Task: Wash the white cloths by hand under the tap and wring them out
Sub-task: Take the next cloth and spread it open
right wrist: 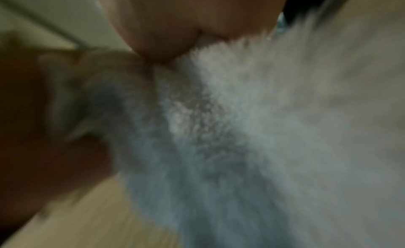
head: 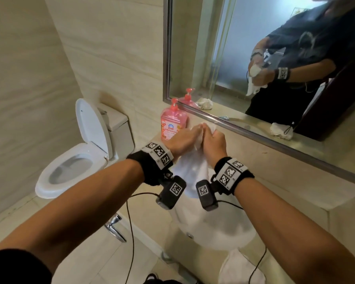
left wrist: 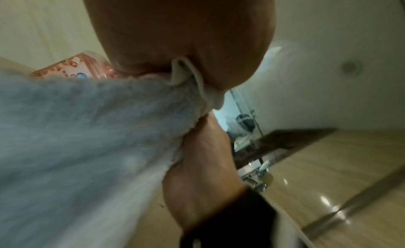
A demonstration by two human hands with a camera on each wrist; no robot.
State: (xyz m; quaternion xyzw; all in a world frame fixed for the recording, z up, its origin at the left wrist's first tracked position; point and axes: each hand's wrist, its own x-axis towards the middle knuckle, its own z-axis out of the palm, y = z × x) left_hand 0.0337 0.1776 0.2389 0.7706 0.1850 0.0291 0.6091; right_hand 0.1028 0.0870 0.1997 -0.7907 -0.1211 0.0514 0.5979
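A white cloth (head: 191, 165) hangs above the white basin (head: 219, 230), bunched at its top between both hands. My left hand (head: 184, 138) grips the upper end from the left, and my right hand (head: 213, 142) grips it from the right, knuckles almost touching. In the left wrist view the fluffy cloth (left wrist: 87, 130) spreads from my left hand (left wrist: 186, 49), with my right hand (left wrist: 203, 161) holding it below. The right wrist view is blurred: cloth (right wrist: 252, 121) fills it under my right hand (right wrist: 186, 23). A second white cloth (head: 240, 267) lies on the counter at the basin's near edge.
A pink soap pump bottle (head: 173, 121) stands on the beige counter (head: 275, 167) just behind my hands, below the wall mirror (head: 275, 58). A chrome tap (head: 114, 226) sits left of the basin. An open toilet (head: 76, 158) stands further left.
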